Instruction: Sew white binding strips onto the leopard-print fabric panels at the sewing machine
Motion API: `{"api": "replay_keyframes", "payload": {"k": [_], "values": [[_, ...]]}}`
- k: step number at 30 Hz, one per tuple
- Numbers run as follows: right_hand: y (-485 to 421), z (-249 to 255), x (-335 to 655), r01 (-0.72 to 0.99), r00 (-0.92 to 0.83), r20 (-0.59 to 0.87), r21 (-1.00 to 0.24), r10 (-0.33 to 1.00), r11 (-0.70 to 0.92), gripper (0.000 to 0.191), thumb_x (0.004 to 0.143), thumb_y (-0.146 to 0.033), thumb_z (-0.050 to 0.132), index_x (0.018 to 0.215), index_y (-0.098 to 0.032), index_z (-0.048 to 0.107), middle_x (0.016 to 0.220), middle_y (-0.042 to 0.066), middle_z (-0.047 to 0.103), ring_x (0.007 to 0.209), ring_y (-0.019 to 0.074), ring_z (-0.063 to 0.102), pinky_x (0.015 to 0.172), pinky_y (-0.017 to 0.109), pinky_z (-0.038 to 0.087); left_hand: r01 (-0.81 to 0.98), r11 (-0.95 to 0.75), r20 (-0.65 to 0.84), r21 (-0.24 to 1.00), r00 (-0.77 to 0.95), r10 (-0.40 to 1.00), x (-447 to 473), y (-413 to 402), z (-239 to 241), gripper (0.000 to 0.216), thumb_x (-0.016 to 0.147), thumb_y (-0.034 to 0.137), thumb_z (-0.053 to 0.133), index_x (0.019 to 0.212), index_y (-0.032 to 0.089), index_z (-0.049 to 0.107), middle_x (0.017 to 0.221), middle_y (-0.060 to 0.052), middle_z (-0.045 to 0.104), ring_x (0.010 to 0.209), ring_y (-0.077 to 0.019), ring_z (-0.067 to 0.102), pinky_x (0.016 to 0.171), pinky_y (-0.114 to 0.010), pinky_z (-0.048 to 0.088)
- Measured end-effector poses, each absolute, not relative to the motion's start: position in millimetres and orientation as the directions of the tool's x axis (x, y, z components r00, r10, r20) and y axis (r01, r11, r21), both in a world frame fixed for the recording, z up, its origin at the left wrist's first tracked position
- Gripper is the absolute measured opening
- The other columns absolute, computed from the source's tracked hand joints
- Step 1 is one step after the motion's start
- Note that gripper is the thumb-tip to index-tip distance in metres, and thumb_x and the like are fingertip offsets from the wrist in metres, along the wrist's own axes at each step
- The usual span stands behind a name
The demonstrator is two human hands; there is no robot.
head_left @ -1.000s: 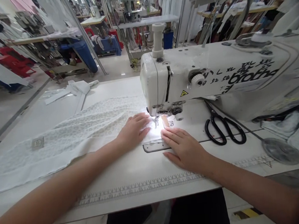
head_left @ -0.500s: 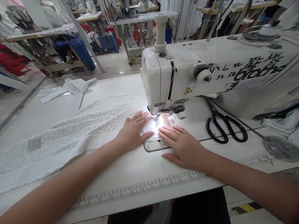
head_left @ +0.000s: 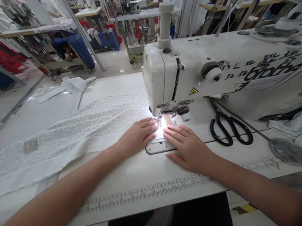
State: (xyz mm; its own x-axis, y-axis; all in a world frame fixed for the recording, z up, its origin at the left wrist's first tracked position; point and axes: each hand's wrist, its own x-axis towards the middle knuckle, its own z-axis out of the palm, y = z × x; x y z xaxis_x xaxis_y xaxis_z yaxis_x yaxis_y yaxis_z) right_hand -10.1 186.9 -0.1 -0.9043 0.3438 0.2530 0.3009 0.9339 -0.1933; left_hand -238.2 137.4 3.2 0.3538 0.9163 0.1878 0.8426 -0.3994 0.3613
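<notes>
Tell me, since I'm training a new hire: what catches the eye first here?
The white sewing machine fills the right side, with black-handled scissors on the table below it. At its needle, a bright light shines between the left hand and right hand, which rest on pale patterned cloth stretching left.

Over on the right, black-handled steel tailor's scissors [head_left: 221, 124], lying flat, finger loops toward the front! Further right, a round grey disc on a thin metal stem [head_left: 287, 151], and a heap of pale mottled cloth [head_left: 290, 126] right beside it. Along the front, a long printed ruler strip [head_left: 145, 192]. Up at the far end, crumpled white fabric offcuts [head_left: 67, 86]. And way out back, a fat blue cylindrical roll [head_left: 78, 51], red plastic stools [head_left: 5, 53], another white sewing machine [head_left: 130, 6]!
</notes>
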Motion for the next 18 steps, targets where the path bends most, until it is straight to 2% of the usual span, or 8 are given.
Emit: {"api": "replay_keyframes", "payload": {"k": [18], "values": [[191.9,-1.0,-11.3,0.301,-0.899,0.268,-0.195,0.346,0.934,0.053,0.09,-0.04,0.045,0.131,-0.007,0.047,0.135,0.014,0.048,0.129,0.0284,0.035,0.107,0.049,0.029,0.844,-0.426,0.193,0.325,0.382,0.904,-241.1,143.0,4.0,0.032,0.094,0.03,0.038,0.12,0.021,0.053,0.128,-0.005,0.054,0.125,-0.0198,0.042,0.107,-0.04,0.032]]}}
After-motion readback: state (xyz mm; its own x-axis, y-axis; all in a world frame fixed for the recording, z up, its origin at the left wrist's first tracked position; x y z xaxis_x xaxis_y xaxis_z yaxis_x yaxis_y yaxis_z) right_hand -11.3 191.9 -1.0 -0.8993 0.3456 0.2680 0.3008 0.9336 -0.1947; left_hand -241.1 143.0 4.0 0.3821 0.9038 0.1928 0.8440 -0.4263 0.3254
